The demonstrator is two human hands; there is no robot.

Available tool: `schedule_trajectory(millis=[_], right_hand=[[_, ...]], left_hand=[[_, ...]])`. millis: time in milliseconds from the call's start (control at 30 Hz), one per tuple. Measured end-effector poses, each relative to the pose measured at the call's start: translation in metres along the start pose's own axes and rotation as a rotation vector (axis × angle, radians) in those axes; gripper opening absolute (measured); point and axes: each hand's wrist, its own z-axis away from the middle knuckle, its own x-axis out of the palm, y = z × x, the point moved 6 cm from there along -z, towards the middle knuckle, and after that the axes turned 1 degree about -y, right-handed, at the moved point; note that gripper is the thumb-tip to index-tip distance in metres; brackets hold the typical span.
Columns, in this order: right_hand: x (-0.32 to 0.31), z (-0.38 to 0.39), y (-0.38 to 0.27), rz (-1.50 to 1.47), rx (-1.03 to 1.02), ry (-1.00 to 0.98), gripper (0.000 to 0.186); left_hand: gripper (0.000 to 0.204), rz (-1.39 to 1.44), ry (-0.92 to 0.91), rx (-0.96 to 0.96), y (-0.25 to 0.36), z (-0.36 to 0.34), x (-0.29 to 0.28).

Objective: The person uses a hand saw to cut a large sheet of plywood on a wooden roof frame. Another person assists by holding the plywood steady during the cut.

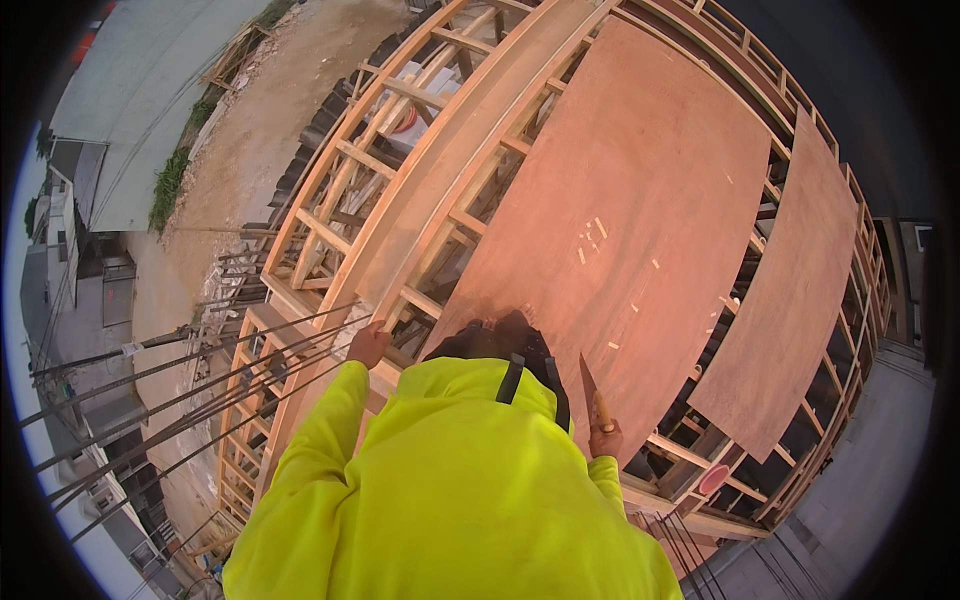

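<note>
I am high up on a timber formwork frame (420, 200), and my yellow hooded top fills the lower middle of the view. My left hand (368, 345) is curled over the edge of a timber beam (300, 320) where several steel bars cross it. My right hand (605, 438) grips a tool (592, 390) with a pale wooden handle. Its dark pointed blade sticks up toward a large reddish plywood sheet (620, 220) lying on the joists in front of me.
A second plywood sheet (790, 300) lies to the right. Open gaps between the joists (470, 190) drop to the level below. Long steel bars (160, 390) jut out on the left over a dirt road (250, 140). A red round object (713, 479) sits under the frame at lower right.
</note>
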Motion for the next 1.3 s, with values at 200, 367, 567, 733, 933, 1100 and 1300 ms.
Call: schedule_trajectory(millis=[200,367,567,733,933,1100,1300], right_hand=[[-0.009,-0.039,-0.051,0.040,-0.136,-0.019,0.029],[-0.005,-0.066,-0.072,-0.042,-0.078,-0.014,0.026],[0.021,-0.089,-0.189,-0.016,-0.118,0.075,0.026],[0.055,-0.108,-0.281,-0.062,-0.123,0.227,0.026],[0.072,-0.121,-0.411,-0.064,0.006,0.273,0.027],[0.101,-0.130,-0.467,-0.088,0.105,0.273,0.033],[0.144,-0.164,-0.490,-0.110,0.341,0.228,0.034]], left_hand=[[0.055,0.031,-0.013,-0.069,-0.003,0.019,0.012],[0.050,0.007,-0.067,-0.155,-0.046,-0.012,0.019],[0.047,-0.221,-0.071,0.033,-0.080,-0.094,-0.046],[0.061,-0.029,-0.020,-0.092,-0.044,-0.210,-0.152],[0.049,-0.116,-0.003,-0.044,0.039,-0.318,-0.321],[0.048,-0.414,0.144,0.166,0.110,-0.420,-0.465],[0.054,-0.357,0.144,0.205,0.226,-0.513,-0.558]])
